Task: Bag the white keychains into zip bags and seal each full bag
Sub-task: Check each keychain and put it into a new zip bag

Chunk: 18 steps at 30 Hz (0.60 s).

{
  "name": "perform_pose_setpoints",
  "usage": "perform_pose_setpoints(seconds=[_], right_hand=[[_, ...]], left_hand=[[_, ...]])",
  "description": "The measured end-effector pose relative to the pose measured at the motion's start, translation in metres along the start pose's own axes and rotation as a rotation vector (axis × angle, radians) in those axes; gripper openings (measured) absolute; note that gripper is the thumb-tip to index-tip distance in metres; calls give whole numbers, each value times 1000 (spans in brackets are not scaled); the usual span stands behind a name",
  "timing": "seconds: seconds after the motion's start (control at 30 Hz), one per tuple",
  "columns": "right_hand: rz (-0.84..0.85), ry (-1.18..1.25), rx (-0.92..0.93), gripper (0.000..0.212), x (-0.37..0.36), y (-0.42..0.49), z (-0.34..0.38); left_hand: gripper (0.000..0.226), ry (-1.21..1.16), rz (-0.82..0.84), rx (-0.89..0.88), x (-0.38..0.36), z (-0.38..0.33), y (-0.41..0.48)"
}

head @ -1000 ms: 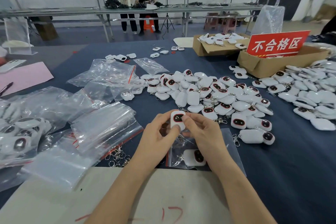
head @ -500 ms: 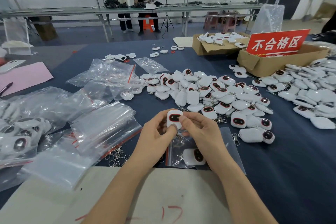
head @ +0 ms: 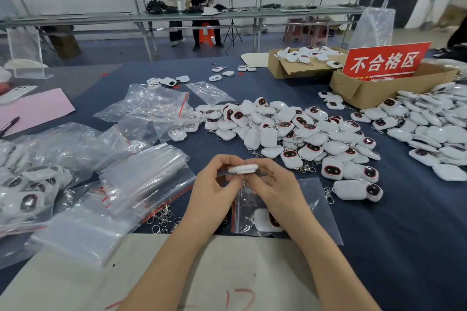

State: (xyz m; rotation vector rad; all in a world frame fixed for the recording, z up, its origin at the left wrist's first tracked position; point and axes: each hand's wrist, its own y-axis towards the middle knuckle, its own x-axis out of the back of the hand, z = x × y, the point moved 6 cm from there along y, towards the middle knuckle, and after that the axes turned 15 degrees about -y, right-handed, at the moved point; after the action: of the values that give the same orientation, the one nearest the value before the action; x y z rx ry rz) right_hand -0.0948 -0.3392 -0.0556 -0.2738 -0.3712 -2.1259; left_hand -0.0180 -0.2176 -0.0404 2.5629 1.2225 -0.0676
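White and held flat, the keychain (head: 243,168) is pinched between the left hand (head: 214,189) and the right hand (head: 273,187), just above the zip bag (head: 312,206) with a second keychain (head: 264,221) inside.

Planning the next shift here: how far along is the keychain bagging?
Early, it seems. Done: a few filled bags lie at the far left. In hand: the left hand and right hand pinch one white keychain above a zip bag that holds one bagged keychain. To do: the centre pile and the right pile are loose, with a stack of empty bags waiting.
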Motion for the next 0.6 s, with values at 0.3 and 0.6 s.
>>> perform_pose_setpoints(seconds=[0.3,0.6], right_hand=[[0,-36,8,26,0,-1,3],[10,-14,37,25,-2,-1,6]], left_hand=[[20,-141,0,56,2,6,2],[30,-682,3,228,4,11,2]])
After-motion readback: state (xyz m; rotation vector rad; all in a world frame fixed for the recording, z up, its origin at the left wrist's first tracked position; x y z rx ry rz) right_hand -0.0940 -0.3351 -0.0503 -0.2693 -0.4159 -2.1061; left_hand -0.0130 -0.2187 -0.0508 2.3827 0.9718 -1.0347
